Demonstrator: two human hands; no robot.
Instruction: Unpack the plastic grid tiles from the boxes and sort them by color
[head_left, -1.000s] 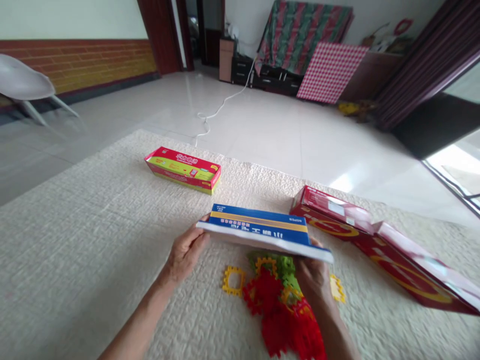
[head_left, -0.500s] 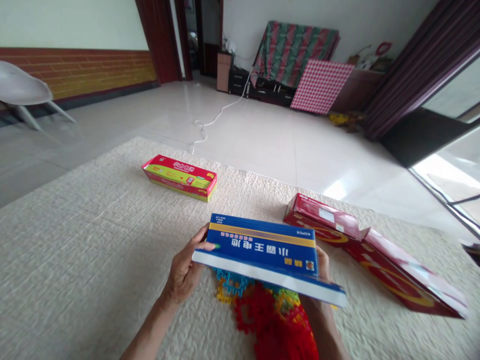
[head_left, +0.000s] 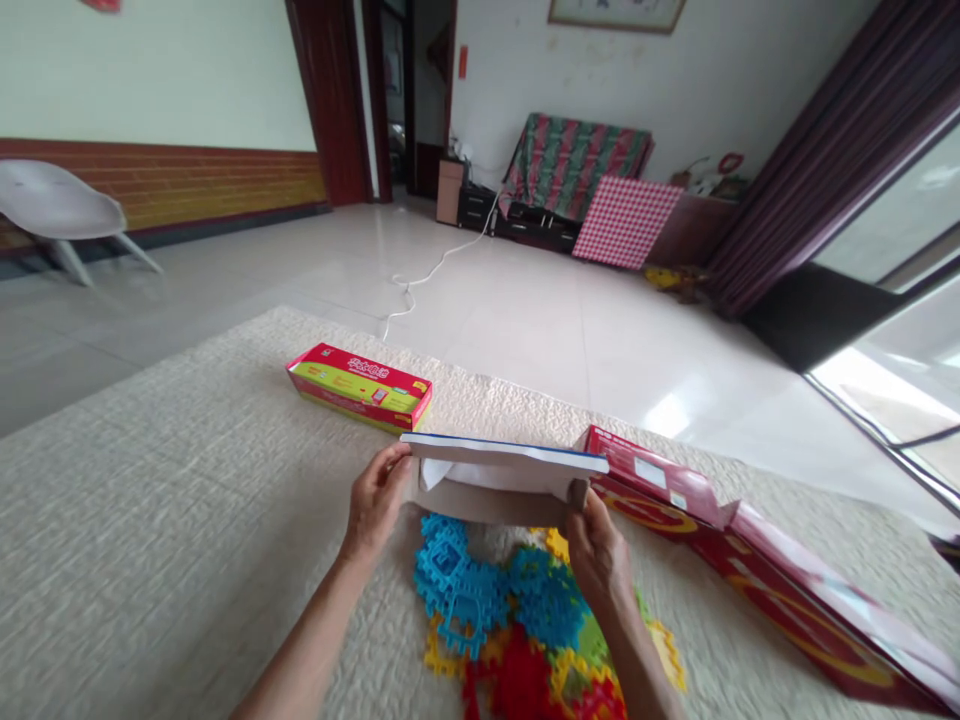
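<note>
Between both hands is a cardboard battery box [head_left: 502, 458], tipped so its grey-white inside and the edge of its lid face me. My left hand [head_left: 381, 492] pinches the box's left end, thumb near the lid. At the right end, my right hand [head_left: 596, 540] grips a side flap. White lining or flaps show inside; the rest of the interior is hidden. Below the box lies a pile of blue plastic interlocking pieces [head_left: 465, 590], with red pieces [head_left: 517, 670] and yellow pieces [head_left: 667, 650] among them.
A red and yellow-green box [head_left: 360, 385] lies on the cream textured cover [head_left: 187, 500], ahead and left. To the right rests a long dark-red box [head_left: 652, 490] with its lid raised. Beyond are a tiled floor, a white cable [head_left: 442, 262] and a white chair [head_left: 60, 205].
The battery box has turned from showing its blue printed face to showing its open inside. Both hands moved with it, and more of the plastic pieces is visible. The camera view has tilted up.
</note>
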